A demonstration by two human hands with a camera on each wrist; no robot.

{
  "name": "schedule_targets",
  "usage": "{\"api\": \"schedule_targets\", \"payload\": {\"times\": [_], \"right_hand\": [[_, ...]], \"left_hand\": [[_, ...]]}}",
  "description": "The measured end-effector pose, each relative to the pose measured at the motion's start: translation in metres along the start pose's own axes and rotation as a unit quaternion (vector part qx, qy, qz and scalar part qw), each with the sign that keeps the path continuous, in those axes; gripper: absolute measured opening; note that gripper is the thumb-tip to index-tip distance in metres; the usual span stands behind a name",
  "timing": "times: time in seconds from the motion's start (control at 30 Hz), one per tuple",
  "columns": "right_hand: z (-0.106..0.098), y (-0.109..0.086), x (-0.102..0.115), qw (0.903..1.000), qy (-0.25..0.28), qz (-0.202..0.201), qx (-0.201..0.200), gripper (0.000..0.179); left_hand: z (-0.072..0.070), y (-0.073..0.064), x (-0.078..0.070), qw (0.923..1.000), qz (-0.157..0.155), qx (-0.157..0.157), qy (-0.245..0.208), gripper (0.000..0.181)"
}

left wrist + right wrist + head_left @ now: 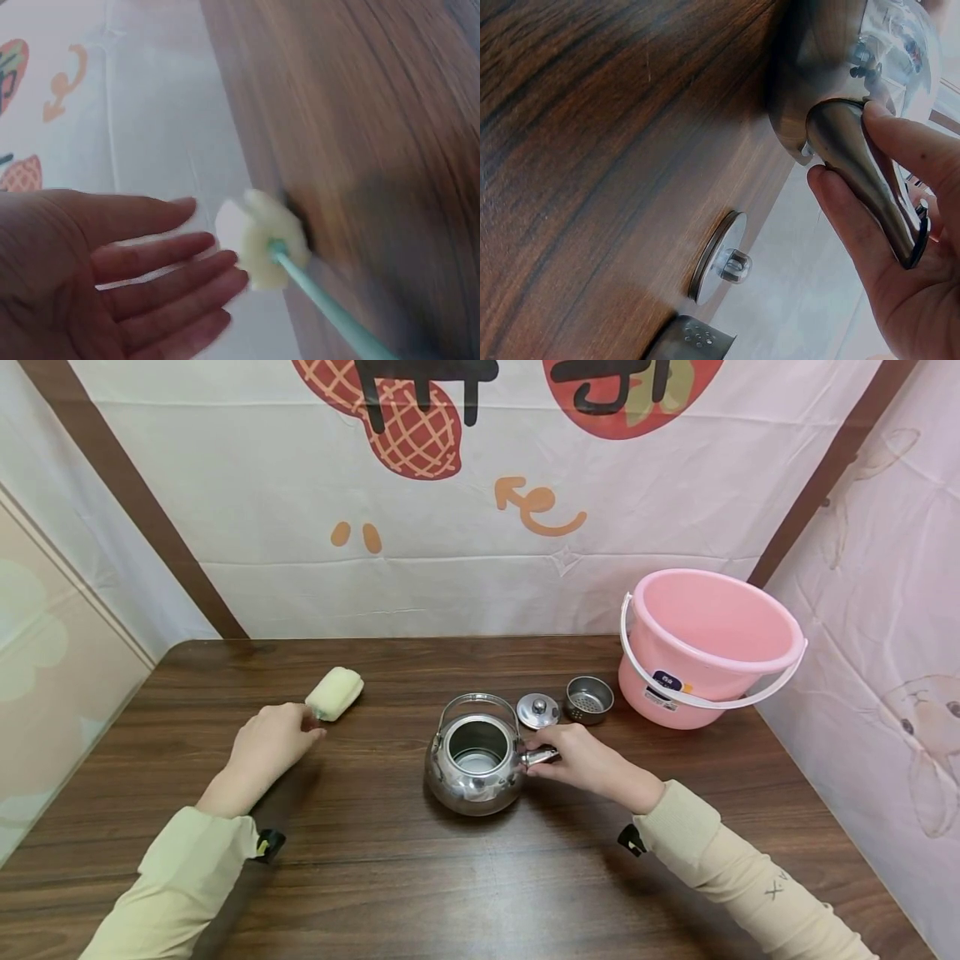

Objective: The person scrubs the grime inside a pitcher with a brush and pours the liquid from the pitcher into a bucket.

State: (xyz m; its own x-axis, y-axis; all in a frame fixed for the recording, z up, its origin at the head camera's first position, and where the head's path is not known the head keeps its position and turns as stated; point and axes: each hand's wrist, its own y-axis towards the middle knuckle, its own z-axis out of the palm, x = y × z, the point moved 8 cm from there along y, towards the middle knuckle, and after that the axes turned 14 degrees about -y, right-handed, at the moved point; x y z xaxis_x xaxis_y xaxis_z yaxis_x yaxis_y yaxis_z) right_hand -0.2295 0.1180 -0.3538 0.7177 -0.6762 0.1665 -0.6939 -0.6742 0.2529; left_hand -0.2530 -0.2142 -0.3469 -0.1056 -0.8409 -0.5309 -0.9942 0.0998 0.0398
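Observation:
A steel teapot point(474, 793) stands lidless on the table with its loop handle up. My right hand point(588, 764) holds it by the spout point(866, 180), thumb on one side and fingers on the other. At the left lies a sponge brush, whose pale yellow sponge head point(337, 690) points away from me and whose thin green handle point(330, 307) shows in the left wrist view. My left hand point(273, 739) hovers by the brush, fingers extended and nothing in its grasp. In the head view this hand and forearm hide most of the brush handle.
Behind the spout lie the teapot's lid point(537, 711), knob up, and a small perforated steel strainer point(588, 700). A pink bucket point(667, 635) with a white handle stands at the back right. A printed cloth point(450, 585) hangs along the table's far edge.

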Motion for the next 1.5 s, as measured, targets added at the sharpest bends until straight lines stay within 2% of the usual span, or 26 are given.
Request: {"api": "schedule_targets", "payload": {"times": [0.17,0.33,0.5,0.67,0.83,0.93,1.17,1.4,1.5], "right_hand": [[0.001,0.000,-0.001,1.0000,0.000,0.000,0.001,0.023],[0.000,0.000,0.000,1.0000,-0.001,0.005,0.001,0.024],[0.001,0.000,0.000,1.0000,-0.001,-0.001,0.000,0.023],[0.000,0.000,-0.001,1.0000,0.003,0.000,0.002,0.023],[0.000,0.000,-0.001,1.0000,0.008,0.005,0.003,0.023],[0.001,0.000,-0.001,1.0000,0.007,0.007,0.002,0.024],[0.002,0.001,-0.003,0.9998,0.009,0.016,0.005,0.025],[0.002,0.001,-0.004,0.9995,0.009,0.026,0.015,0.027],[0.001,0.000,-0.005,0.9991,0.008,0.036,0.020,0.027]], "left_hand": [[-0.001,0.001,-0.029,0.9968,0.063,-0.038,-0.030,0.022],[0.005,0.005,-0.052,0.9910,0.100,-0.027,-0.085,0.022],[0.015,0.009,-0.067,0.9824,0.114,0.008,-0.148,0.027],[0.030,0.013,-0.075,0.9739,0.106,0.054,-0.194,0.034],[0.046,0.016,-0.083,0.9583,0.107,0.105,-0.243,0.045],[0.054,0.016,-0.088,0.9511,0.115,0.131,-0.255,0.050],[0.072,0.015,-0.094,0.9435,0.137,0.164,-0.253,0.056],[0.091,0.012,-0.097,0.9217,0.138,0.209,-0.296,0.057],[0.097,0.011,-0.097,0.9169,0.132,0.226,-0.302,0.059]]}}
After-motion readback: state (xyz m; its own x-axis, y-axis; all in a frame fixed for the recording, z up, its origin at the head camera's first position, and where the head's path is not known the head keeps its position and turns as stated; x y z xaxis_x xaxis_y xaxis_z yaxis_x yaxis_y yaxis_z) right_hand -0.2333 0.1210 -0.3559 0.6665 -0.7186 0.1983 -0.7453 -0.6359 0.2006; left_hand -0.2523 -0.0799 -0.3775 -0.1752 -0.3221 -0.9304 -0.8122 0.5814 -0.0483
